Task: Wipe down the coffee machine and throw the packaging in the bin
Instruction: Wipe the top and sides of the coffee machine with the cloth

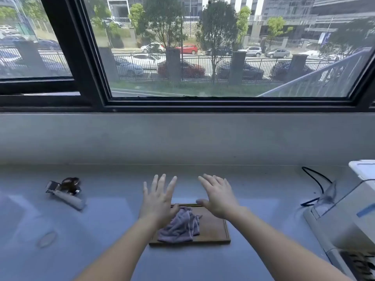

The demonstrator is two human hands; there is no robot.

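A crumpled lilac cloth (180, 226) lies on a wooden board (215, 230) in the middle of the grey counter. My left hand (159, 199) hovers flat over the board's left end with fingers spread, holding nothing. My right hand (219, 196) hovers over the board's far right corner, also spread and holding nothing. The white coffee machine (349, 218) stands at the right edge, only partly in view. Crumpled packaging (66, 191), silvery and dark, lies on the counter at the left.
A black cable (316, 181) runs along the counter behind the machine. A faint ring mark (47, 239) shows at the front left. A grey sill and a large black-framed window (203, 100) rise behind the counter.
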